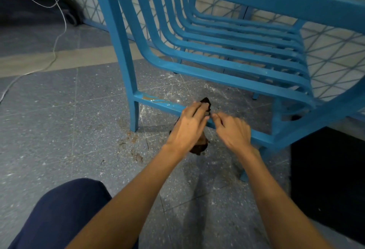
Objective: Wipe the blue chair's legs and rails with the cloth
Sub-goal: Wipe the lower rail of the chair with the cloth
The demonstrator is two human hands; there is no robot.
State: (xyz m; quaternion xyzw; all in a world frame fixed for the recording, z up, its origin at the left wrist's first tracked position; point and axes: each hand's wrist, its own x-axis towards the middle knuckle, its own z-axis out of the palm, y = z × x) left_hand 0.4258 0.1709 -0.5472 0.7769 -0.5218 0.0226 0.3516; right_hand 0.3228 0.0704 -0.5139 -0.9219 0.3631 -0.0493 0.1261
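Two hands on the lower rail [158, 103] of the blue chair [126, 51]. Our left hand [189, 128] grips the cloth [206, 103] there; our right hand [234, 130] curls round the rail.

We find no text, label, brand, number or sign to read, neither on the chair [237, 80] nor the cloth [206, 102].

Chair [237, 55] ahead on the floor [59, 120], low rail [158, 102] running right from its left leg [126, 67]. My left hand [189, 128] and right hand [233, 130] side by side at that rail, cloth [206, 103] under the left, seemingly draped over it. Cable [59, 31] far left, behind.
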